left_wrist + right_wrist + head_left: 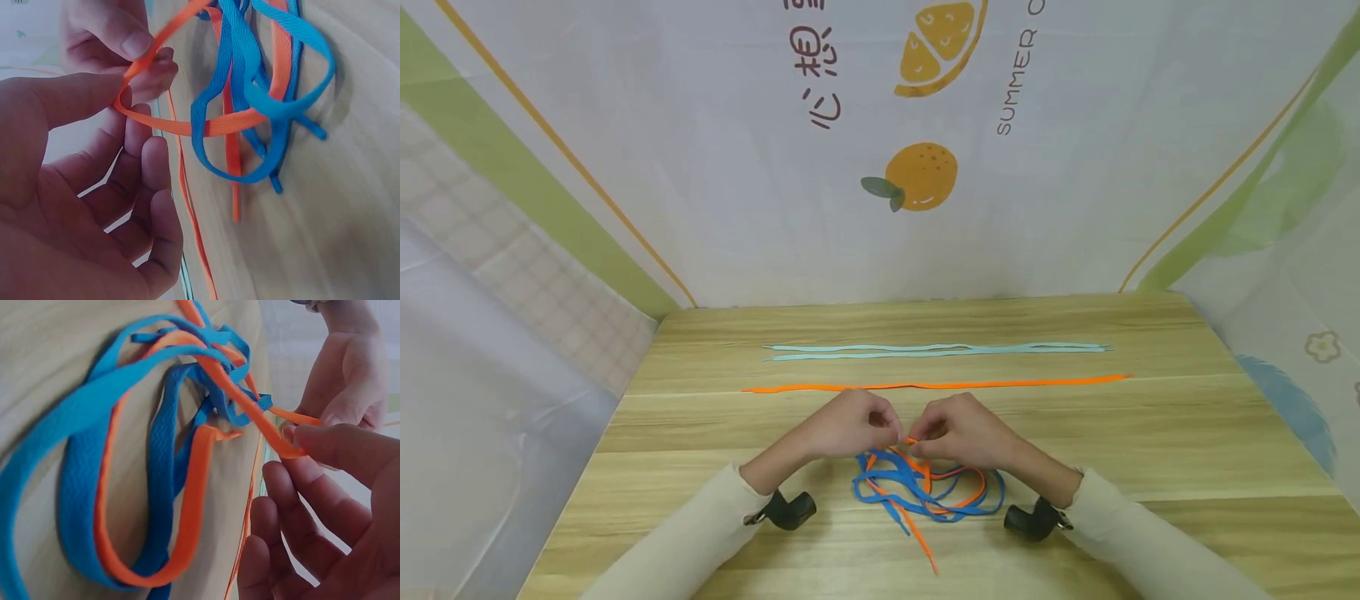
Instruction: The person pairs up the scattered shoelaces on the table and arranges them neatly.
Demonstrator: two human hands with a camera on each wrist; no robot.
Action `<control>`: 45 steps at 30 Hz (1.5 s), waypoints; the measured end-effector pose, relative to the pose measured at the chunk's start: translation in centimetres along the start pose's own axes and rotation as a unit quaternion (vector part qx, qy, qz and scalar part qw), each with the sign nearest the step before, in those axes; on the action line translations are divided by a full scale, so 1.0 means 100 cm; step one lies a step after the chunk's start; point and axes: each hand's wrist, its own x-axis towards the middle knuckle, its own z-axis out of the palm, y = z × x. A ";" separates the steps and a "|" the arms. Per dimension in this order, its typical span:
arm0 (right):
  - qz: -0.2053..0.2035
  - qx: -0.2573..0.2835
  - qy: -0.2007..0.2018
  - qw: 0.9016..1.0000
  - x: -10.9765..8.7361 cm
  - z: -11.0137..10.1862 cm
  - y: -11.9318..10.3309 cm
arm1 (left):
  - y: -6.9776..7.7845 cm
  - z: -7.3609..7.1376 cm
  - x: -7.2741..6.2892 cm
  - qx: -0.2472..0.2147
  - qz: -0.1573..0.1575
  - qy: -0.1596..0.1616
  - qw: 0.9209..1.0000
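An orange shoelace (927, 482) lies tangled with blue shoelaces (898, 477) near the front of the table. My left hand (861, 423) pinches a raised part of that orange lace between thumb and forefinger, as the left wrist view shows. Close beside it, my right hand (958, 429) pinches the same lace with thumb and fingertip. Between the two hands runs a short stretch of orange lace (164, 39). In the right wrist view, blue loops (81, 425) and an orange loop (194, 500) cross over each other below the fingers.
Behind the hands, a single orange shoelace (940, 386) is laid out straight across the wooden table (685, 467). Farther back lie pale turquoise shoelaces (880, 355), side by side and partly touching. A printed cloth (760, 208) hangs behind the table's far edge.
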 end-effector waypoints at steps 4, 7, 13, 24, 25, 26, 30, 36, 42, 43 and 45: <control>0.011 0.019 -0.004 1.000 -0.003 -0.002 0.000 | -0.001 -0.003 -0.005 -0.007 -0.001 0.000 1.000; 0.013 0.034 -0.004 0.999 -0.006 -0.005 0.001 | -0.003 -0.004 -0.009 -0.017 0.000 -0.004 1.000; 0.024 0.046 -0.007 0.999 -0.016 -0.017 -0.004 | -0.006 -0.007 -0.016 -0.043 0.010 -0.010 0.999; 0.059 0.060 -0.028 0.996 -0.044 -0.040 -0.004 | -0.011 -0.015 -0.034 -0.060 -0.001 -0.010 0.998; 0.061 0.062 -0.029 0.996 -0.047 -0.042 -0.004 | -0.011 -0.015 -0.035 -0.062 -0.001 -0.012 0.998; 0.062 0.065 -0.029 0.995 -0.049 -0.045 -0.004 | -0.011 -0.016 -0.036 -0.064 -0.003 -0.014 0.998; 0.060 0.070 -0.033 0.995 -0.058 -0.055 -0.002 | -0.010 -0.018 -0.041 -0.074 -0.013 -0.021 0.997; 0.061 0.074 -0.035 0.995 -0.070 -0.068 0.002 | -0.007 -0.023 -0.049 -0.081 -0.022 -0.018 0.996; 0.078 0.065 -0.024 0.995 -0.083 -0.081 0.004 | -0.010 -0.029 -0.057 -0.084 -0.025 -0.015 0.996; 0.077 0.066 -0.023 0.995 -0.085 -0.083 0.004 | -0.011 -0.030 -0.058 -0.083 -0.025 -0.015 0.996; 0.078 0.066 -0.020 0.995 -0.089 -0.087 0.005 | -0.012 -0.033 -0.061 -0.082 -0.027 -0.013 0.996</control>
